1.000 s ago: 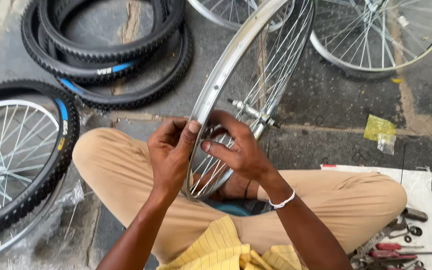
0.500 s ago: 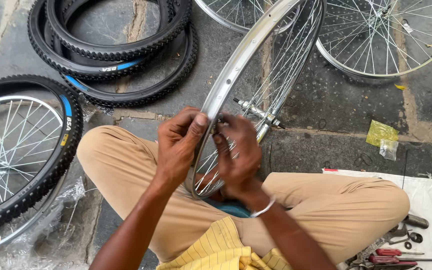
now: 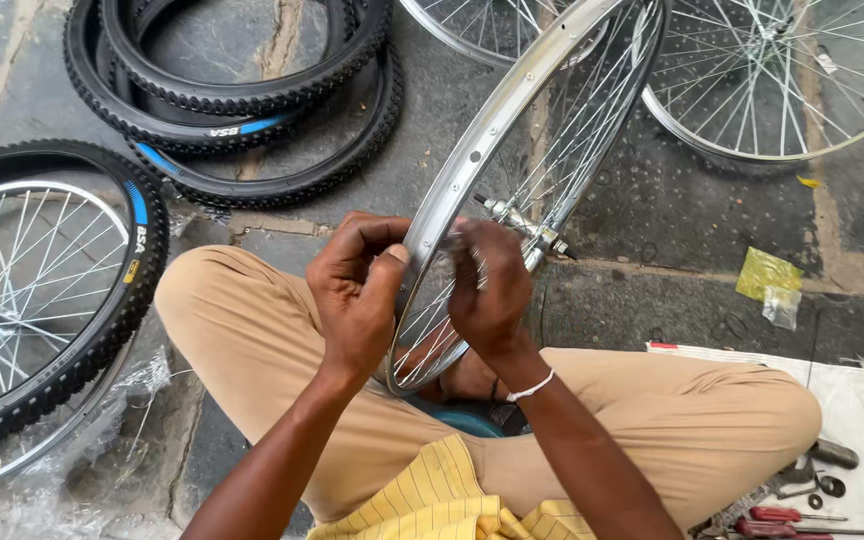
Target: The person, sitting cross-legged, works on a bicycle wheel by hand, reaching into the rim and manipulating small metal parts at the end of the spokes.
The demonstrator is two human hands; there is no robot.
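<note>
Head view: bare silver spoked bicycle wheel rim (image 3: 512,110) upright between knees, tilting up-right; left hand (image 3: 357,295) pinching rim edge, right hand (image 3: 490,290) closed on spokes just right of it.

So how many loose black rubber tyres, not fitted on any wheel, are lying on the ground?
2, stacked together at top left: the upper black knobbly tyre overlapping the lower black tyre with a blue stripe. Another could be hidden beneath them.
</note>
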